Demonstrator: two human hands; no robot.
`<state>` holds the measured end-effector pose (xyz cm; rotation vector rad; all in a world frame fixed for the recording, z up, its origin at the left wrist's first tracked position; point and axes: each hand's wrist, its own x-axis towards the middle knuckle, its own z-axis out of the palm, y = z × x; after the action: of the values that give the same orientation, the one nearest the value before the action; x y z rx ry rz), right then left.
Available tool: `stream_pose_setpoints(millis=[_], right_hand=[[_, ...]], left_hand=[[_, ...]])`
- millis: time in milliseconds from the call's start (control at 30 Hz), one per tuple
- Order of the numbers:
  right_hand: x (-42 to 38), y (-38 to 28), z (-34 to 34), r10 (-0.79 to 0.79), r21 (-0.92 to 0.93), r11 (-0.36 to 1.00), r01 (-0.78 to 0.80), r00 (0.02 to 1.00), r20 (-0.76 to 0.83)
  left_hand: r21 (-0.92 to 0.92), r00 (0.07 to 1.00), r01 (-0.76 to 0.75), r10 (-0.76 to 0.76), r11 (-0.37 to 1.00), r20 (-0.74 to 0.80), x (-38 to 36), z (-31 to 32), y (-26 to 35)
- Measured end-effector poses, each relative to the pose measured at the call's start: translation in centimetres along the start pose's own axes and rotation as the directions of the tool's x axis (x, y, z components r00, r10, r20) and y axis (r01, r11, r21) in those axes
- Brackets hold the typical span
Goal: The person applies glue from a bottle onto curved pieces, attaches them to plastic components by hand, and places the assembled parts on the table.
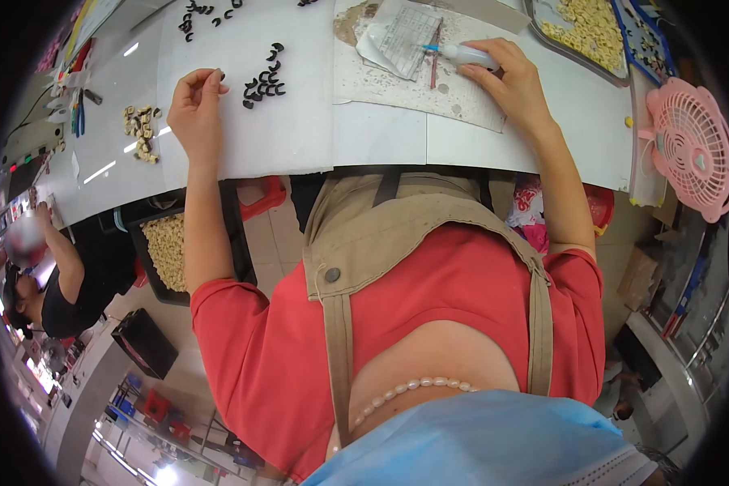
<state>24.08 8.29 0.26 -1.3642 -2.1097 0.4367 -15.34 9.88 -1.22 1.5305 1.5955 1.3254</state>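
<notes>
Desk (462, 146): white, ahead of us; its front edge is our best forearm steady.
White sheet (304, 138): lies flat on the desk under the loose dark pieces; best not dragged by a wrist.
Board (470, 107): spotted and dusty, right of the sheet; drips do least harm here.
Papers (397, 40): on the board, below or beside the nozzle; contact, cannot tell.
Right hand (512, 74): fingers and thumb closed round the bottle; light, even pressure should suit it.
Left hand (193, 104): thumb and fingertips pinched together, apart from the right; fingertips well back from the piece's working face.
Bottle (474, 57): pale, tilted nearly flat over the board, nozzle towards our left.
Dark curved pieces (266, 85): loose cluster on the sheet, right of the left hand; lift singly.
Blue nozzle (432, 49): a wiped tip gives us cleaner control.
Small dark piece (222, 76): seemingly at the left fingertips, mostly hidden; hold by its edges.
</notes>
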Motion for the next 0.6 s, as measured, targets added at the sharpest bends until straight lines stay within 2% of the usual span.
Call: stream_pose_setpoints(millis=[100, 133, 267, 367, 467, 600], right_hand=[[-0.5, -1.1, -0.1, 0.066, 0.075, 0.995, -0.066, 0.998, 0.006], [-0.8, -1.4, -0.2, 0.081, 0.096, 0.992, -0.080, 0.997, 0.002], [-1.2, -1.2, 0.0, 0.084, 0.130, 0.988, -0.079, 0.996, -0.033], [-1.3, -0.8, 0.2, 0.063, 0.129, 0.990, -0.054, 0.996, -0.068], [-1.4, -0.6, 0.1, 0.123, 0.234, 0.967, -0.103, 0.990, -0.072], [-1.9, 0.1, 1.0, 0.304, 0.461, 0.855, -0.236, 0.950, -0.077]], left_hand=[[0.112, 0.999, 0.033, -0.036, 0.993, 0.018, 0.1, -0.5, -0.3], [0.152, 0.994, 0.082, -0.093, 0.985, 0.063, 0.2, -0.9, -0.3], [0.570, 0.997, -0.065, 0.032, 0.819, 0.067, 1.1, -2.0, -0.5], [0.320, 0.980, 0.191, -0.200, 0.928, -0.006, 1.2, -2.4, -0.2], [0.360, 0.999, -0.033, 0.040, 0.932, -0.012, -0.1, -2.1, 0.0], [0.469, 0.988, -0.148, 0.146, 0.871, 0.041, -1.1, -1.6, -0.3]])
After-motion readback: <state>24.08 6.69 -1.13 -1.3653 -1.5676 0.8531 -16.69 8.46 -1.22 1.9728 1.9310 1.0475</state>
